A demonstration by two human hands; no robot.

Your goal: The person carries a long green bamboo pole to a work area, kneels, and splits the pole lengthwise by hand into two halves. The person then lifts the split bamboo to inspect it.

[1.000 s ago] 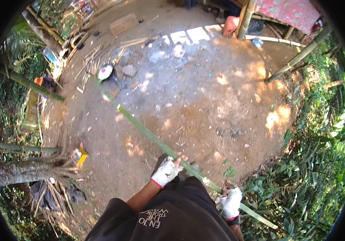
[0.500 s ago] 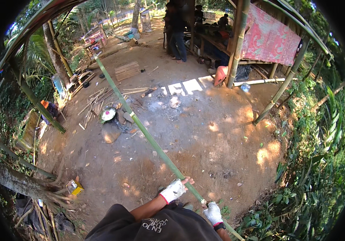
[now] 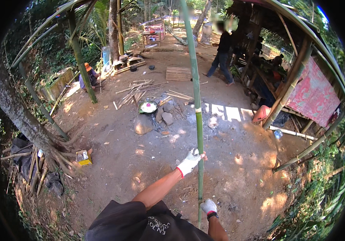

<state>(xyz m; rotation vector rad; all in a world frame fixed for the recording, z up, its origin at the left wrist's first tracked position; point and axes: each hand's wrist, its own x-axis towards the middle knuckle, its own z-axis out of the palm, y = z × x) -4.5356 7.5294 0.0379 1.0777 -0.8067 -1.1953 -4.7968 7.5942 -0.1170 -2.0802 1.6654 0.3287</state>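
A long green bamboo pole [image 3: 199,132] runs from beside my body up to the top edge of the picture. My left hand [image 3: 190,162], in a white knit glove with a red cuff, is closed round it; bare fingertips show on the far side. Lower down, my right hand [image 3: 209,206], also gloved and with a dark band at the wrist, grips the pole near its lower part. Its fingers are partly hidden behind the bamboo. Both hands are above the dirt ground.
Ahead, a pan [image 3: 148,106] stands by stones [image 3: 167,117] and scattered sticks [image 3: 140,89]. A slatted wooden panel [image 3: 178,73] lies beyond. One person [image 3: 223,50] stands near the shelter; another [image 3: 88,78] crouches left. A tree trunk [image 3: 20,108] and yellow box [image 3: 83,158] are left.
The pole has swung from a leftward slant to nearly straight ahead. My hands still grip it; the left arm reaches farther forward. The view has turned left, and the standing person has changed stance.
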